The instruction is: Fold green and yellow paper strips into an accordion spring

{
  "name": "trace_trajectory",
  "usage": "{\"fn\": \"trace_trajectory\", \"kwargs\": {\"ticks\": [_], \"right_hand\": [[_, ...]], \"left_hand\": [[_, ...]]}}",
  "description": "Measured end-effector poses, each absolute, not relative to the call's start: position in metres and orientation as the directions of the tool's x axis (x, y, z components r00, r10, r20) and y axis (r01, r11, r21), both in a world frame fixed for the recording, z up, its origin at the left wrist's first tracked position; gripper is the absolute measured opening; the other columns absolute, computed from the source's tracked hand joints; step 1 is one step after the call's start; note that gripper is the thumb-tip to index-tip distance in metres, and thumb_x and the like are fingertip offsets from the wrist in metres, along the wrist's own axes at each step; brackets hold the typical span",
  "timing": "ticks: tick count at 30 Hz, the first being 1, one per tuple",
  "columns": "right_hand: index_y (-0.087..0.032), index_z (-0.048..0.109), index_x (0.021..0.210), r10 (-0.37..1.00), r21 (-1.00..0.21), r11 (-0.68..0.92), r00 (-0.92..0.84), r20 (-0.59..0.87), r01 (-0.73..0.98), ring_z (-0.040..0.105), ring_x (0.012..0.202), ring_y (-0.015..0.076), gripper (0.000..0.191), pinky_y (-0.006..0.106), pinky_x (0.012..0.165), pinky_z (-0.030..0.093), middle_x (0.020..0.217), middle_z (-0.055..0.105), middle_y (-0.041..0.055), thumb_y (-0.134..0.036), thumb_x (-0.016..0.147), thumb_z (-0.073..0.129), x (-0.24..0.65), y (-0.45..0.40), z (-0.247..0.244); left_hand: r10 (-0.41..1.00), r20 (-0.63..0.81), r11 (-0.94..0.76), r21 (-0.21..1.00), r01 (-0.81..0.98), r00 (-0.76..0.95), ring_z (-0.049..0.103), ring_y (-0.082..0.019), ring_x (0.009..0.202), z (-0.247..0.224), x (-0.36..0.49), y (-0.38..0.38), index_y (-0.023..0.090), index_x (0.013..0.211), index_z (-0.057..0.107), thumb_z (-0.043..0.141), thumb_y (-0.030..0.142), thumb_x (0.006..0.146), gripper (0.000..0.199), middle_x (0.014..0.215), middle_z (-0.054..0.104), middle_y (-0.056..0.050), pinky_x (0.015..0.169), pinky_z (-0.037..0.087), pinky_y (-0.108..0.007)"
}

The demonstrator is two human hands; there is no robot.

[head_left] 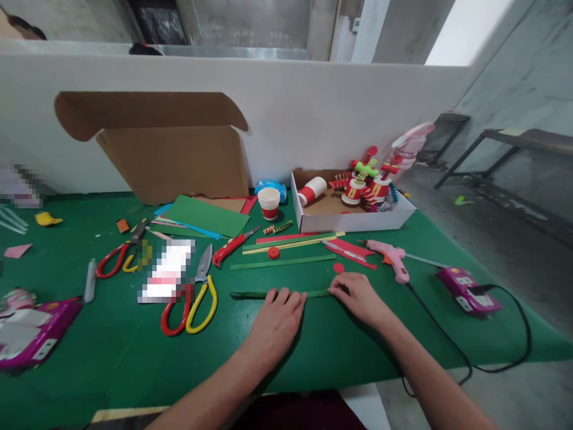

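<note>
A narrow green paper strip [248, 294] lies across the green tabletop in front of me. My left hand [280, 316] rests over its middle, fingers bent together and pressing it down. At the strip's right end, my right hand [358, 295] pinches it between thumb and fingertips. Left of my left hand are scissors [201, 304] with one red and one yellow handle. Beyond the strip lie another green strip [283, 263], a small red disc [273, 253] and a red-handled knife [230, 249]. A flat red circle [339, 268] is just beyond my right hand.
A white box [353, 223] holds paper-cup figures. A cup [268, 203] stands left of it. Green paper sheets [203, 215] lie before an open cardboard box [174, 161]. A pink glue gun [391, 257] with a black cable and a purple packet [468, 291] are at the right.
</note>
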State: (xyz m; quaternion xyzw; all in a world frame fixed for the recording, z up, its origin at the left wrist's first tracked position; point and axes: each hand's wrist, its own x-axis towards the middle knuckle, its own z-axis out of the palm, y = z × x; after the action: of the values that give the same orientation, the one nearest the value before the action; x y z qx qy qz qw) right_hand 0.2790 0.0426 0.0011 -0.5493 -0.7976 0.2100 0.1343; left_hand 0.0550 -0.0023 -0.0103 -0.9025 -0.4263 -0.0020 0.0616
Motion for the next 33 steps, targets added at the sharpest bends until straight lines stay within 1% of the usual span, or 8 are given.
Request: {"fn": "trace_trajectory", "kwargs": {"ticks": [4,8,13,17,21,28,31,33], "right_hand": [[-0.019,0.061,0.076,0.939,-0.365,0.302,-0.34,-0.044,0.88,0.06,0.082,0.0192,0.019,0.034,0.082,0.036,0.079,0.068,0.0035,-0.027,0.091,0.052,0.276,0.041,0.001],[-0.018,0.061,0.075,0.957,-0.255,0.258,-0.283,-0.066,0.932,0.059,0.082,0.0209,0.024,0.036,0.084,0.033,0.08,0.067,0.0049,-0.032,0.093,0.05,0.273,0.039,0.002],[-0.019,0.06,0.073,0.967,-0.164,0.248,-0.253,-0.011,0.955,0.056,0.079,0.0209,0.029,0.036,0.082,0.031,0.08,0.066,0.0059,-0.034,0.094,0.048,0.274,0.036,-0.002],[-0.019,0.06,0.074,0.965,-0.146,0.258,-0.262,-0.003,0.955,0.055,0.08,0.0211,0.028,0.036,0.082,0.031,0.08,0.066,0.0059,-0.035,0.094,0.048,0.276,0.034,-0.002],[-0.019,0.059,0.073,0.973,-0.13,0.23,-0.232,0.002,0.964,0.056,0.079,0.0213,0.027,0.035,0.082,0.032,0.076,0.063,0.005,-0.034,0.093,0.05,0.283,0.033,-0.002],[-0.018,0.06,0.074,0.978,-0.12,0.205,-0.198,0.072,0.971,0.057,0.077,0.0222,0.027,0.035,0.079,0.036,0.075,0.064,0.0065,-0.029,0.094,0.045,0.309,0.033,-0.003],[-0.017,0.062,0.078,0.971,-0.162,0.197,-0.169,0.169,0.967,0.058,0.076,0.0231,0.029,0.036,0.074,0.038,0.076,0.064,0.0083,-0.028,0.095,0.041,0.307,0.028,0.004],[-0.017,0.064,0.084,0.941,-0.227,0.256,-0.188,0.283,0.94,0.058,0.079,0.023,0.032,0.037,0.075,0.042,0.083,0.066,0.0102,-0.028,0.096,0.036,0.295,0.023,0.009]], "left_hand": [[0.778,0.068,-0.617,-0.107,0.78,0.625,0.052,-0.021,0.095,-0.01,0.054,-0.002,0.018,0.133,0.049,0.04,0.013,0.094,0.04,0.1,0.061,-0.006,0.088,0.039,-0.039],[0.79,0.074,-0.6,-0.111,0.792,0.609,0.051,-0.021,0.096,-0.011,0.056,-0.004,0.02,0.133,0.049,0.041,0.014,0.094,0.04,0.101,0.06,-0.007,0.092,0.037,-0.041],[0.805,0.074,-0.58,-0.107,0.807,0.589,0.051,-0.021,0.097,-0.01,0.057,-0.006,0.02,0.132,0.049,0.04,0.013,0.093,0.041,0.101,0.06,-0.007,0.092,0.037,-0.041],[0.801,0.084,-0.585,-0.099,0.805,0.592,0.051,-0.022,0.097,-0.01,0.057,-0.005,0.019,0.132,0.05,0.041,0.013,0.093,0.04,0.1,0.06,-0.007,0.092,0.036,-0.041],[0.805,0.076,-0.582,-0.095,0.808,0.589,0.052,-0.021,0.096,-0.011,0.057,-0.005,0.02,0.132,0.051,0.041,0.013,0.093,0.04,0.1,0.06,-0.007,0.092,0.037,-0.041],[0.795,0.096,-0.592,-0.095,0.8,0.6,0.052,-0.022,0.096,-0.011,0.056,-0.005,0.018,0.131,0.051,0.041,0.012,0.093,0.04,0.1,0.06,-0.007,0.092,0.037,-0.042],[0.791,0.097,-0.595,-0.103,0.797,0.604,0.052,-0.022,0.097,-0.011,0.055,-0.005,0.018,0.132,0.05,0.041,0.012,0.093,0.04,0.1,0.06,-0.007,0.093,0.036,-0.042],[0.792,0.091,-0.595,-0.103,0.797,0.603,0.052,-0.022,0.096,-0.01,0.056,-0.005,0.018,0.132,0.05,0.04,0.013,0.094,0.04,0.099,0.06,-0.007,0.093,0.037,-0.043]]}}
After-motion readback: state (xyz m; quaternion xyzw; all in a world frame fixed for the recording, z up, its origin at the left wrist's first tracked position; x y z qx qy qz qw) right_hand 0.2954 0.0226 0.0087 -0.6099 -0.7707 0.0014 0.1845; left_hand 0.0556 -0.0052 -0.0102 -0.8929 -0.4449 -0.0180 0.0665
